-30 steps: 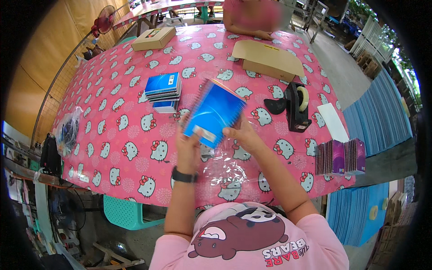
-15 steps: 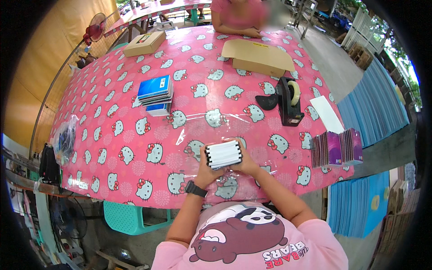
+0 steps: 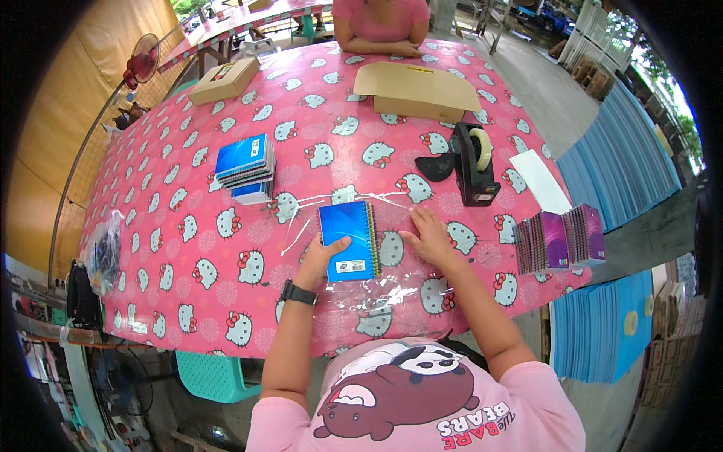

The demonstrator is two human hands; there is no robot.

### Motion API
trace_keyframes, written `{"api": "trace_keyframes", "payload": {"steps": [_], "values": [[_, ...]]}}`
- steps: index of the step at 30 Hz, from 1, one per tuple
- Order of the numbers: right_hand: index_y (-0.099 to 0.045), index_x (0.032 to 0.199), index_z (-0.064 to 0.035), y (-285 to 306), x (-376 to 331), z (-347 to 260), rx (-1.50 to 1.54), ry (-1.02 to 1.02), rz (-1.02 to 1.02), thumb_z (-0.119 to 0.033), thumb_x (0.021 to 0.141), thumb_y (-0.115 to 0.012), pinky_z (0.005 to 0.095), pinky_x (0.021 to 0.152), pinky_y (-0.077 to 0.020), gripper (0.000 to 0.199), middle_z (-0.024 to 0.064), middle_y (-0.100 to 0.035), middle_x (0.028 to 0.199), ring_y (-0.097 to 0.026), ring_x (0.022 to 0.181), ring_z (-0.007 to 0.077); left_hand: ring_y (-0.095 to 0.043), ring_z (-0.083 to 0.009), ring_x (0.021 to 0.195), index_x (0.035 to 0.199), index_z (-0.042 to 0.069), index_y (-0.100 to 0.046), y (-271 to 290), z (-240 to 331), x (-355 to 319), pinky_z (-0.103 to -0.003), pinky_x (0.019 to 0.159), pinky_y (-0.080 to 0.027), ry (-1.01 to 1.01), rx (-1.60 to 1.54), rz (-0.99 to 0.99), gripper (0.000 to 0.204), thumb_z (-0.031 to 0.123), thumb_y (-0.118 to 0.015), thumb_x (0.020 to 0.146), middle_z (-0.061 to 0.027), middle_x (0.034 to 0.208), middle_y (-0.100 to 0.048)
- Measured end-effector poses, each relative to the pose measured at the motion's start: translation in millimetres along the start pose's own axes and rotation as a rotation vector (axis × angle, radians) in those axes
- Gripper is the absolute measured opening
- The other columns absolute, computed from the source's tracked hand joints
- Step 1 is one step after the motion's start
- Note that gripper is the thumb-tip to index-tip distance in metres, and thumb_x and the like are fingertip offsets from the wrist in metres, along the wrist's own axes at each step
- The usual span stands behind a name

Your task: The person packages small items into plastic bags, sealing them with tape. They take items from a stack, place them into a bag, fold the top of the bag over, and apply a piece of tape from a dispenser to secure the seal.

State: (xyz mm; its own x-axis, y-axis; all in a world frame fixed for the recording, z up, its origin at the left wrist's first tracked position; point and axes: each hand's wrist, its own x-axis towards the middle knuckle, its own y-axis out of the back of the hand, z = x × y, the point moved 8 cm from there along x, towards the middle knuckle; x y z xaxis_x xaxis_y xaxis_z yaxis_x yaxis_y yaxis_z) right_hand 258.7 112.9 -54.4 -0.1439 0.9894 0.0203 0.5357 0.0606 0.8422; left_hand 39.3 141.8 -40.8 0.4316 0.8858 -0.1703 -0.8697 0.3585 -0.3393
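This looks like a workshop or packing area, partly open to the outdoors. Blue notebooks [image 3: 346, 241] and upright purple notebooks [image 3: 556, 242] share the broad surface [image 3: 169, 215] with a tape dispenser [image 3: 476, 177] and a cardboard box [image 3: 418, 104]. Thick stacks of blue sheets [image 3: 614, 169] stand at the right on a bare grey floor [image 3: 516, 94]; a yellowish curtain [image 3: 68, 135] hangs at the left near a red fan [image 3: 143, 59], and greenery [image 3: 681, 120] shows outside

A person in a pink top [image 3: 382, 29] rests their forearms at the far edge of the patterned table [image 3: 169, 252]; nearer lies a brown carton [image 3: 422, 107], left of it a cardboard box [image 3: 226, 81]; a red fan [image 3: 143, 60] stands beyond, a teal stool [image 3: 211, 374] by the near edge
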Motion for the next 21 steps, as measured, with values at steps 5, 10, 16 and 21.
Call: {"api": "trace_keyframes", "payload": {"steps": [5,10,16,21], "values": [[-0.037,0.136,-0.0069,-7.0,1.4,21.0,-0.418,-0.05,0.176,-0.045,0.088,-0.049,0.0559,0.103,-0.0226,0.063,0.0099,-0.027,0.148,-0.022,0.136,0.0311,-0.064,-0.0209,0.086,0.11,-0.008,-0.051,34.5,-55.6,-12.9,-0.032,0.073,-0.053,0.233,0.319,0.189,0.067,0.039,-0.078,0.07,-0.0167,0.101,-0.063],[-0.046,0.131,-0.0186,-2.5,7.7,15.8,-0.374,0.024,0.067,-0.038,0.09,-0.048,0.0616,0.099,-0.0223,0.046,0.0085,-0.031,0.146,-0.023,0.136,0.0319,-0.064,-0.0219,0.085,0.109,-0.011,-0.048,18.4,-65.4,-42.7,-0.032,0.07,-0.053,0.232,0.33,0.244,0.076,0.043,-0.08,0.066,-0.0201,0.1,-0.062],[-0.059,0.116,-0.0167,5.2,-1.6,-4.3,-0.403,0.089,0.258,-0.02,0.083,-0.06,0.0554,0.097,-0.0307,0.033,0.0082,-0.052,0.127,-0.039,0.124,0.0293,-0.064,-0.0198,0.084,0.107,-0.009,-0.052,5.5,-36.2,-33.8,-0.031,0.07,-0.053,0.124,0.025,0.269,0.061,0.035,-0.077,0.072,-0.0165,0.098,-0.063],[-0.058,0.113,-0.0121,10.4,-2.9,17.8,-0.072,-0.121,0.289,-0.016,0.076,-0.067,0.0378,0.086,-0.0423,0.038,0.0086,-0.061,0.105,-0.052,0.106,0.0268,-0.066,-0.0199,0.081,0.103,-0.008,-0.057,15.3,-38.7,-20.5,-0.031,0.069,-0.054,0.156,0.179,0.366,0.056,0.033,-0.078,0.071,-0.0164,0.097,-0.065]]}}
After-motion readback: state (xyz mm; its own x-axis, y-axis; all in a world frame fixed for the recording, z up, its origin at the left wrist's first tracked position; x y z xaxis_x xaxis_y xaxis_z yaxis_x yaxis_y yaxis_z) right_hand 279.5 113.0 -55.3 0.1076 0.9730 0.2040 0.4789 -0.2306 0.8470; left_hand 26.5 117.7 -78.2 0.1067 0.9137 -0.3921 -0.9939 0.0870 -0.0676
